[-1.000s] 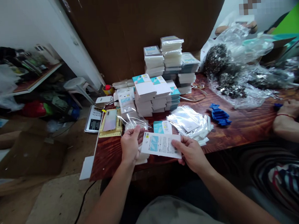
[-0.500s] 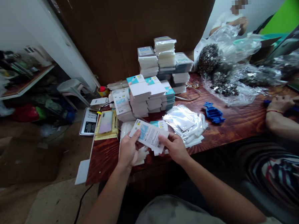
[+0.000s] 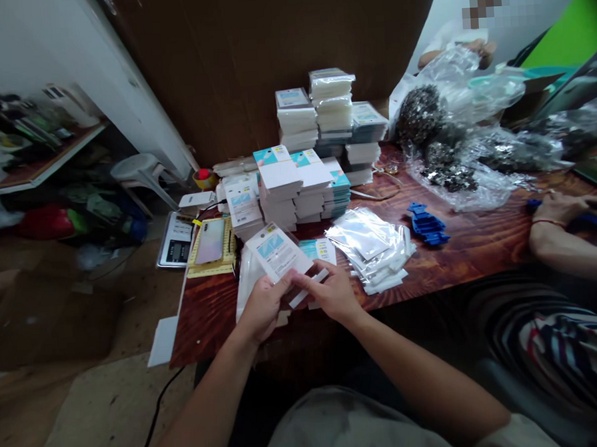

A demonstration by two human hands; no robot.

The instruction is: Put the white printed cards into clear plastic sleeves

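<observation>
Between my hands is a white-and-blue printed packaging card (image 3: 276, 253), apparently in a clear plastic sleeve, tilted with its top edge away from me. My left hand (image 3: 262, 310) pinches its lower edge between thumb and fingers. Close beside it, my right hand (image 3: 336, 295) is closed on the same lower end, thumbs nearly touching. A pale strip (image 3: 308, 291) shows at that end by the right fingers. Underneath, another printed card (image 3: 322, 250) lies on the table, and clear sleeves (image 3: 248, 286) lie left of it. A pile of shiny clear sleeves (image 3: 374, 246) sits to the right.
Stacks of printed cards (image 3: 280, 174) and taller stacks of packed cards (image 3: 332, 98) stand behind. A phone (image 3: 210, 241) rests on a yellow pad at left. Blue plastic parts (image 3: 427, 225) and bags of dark metallic pieces (image 3: 445, 162) lie right, near another person's hands (image 3: 563, 216).
The card has turned more upright and shifted left and away from me. My hands have come together at its lower edge; my left hand has left the upper corner.
</observation>
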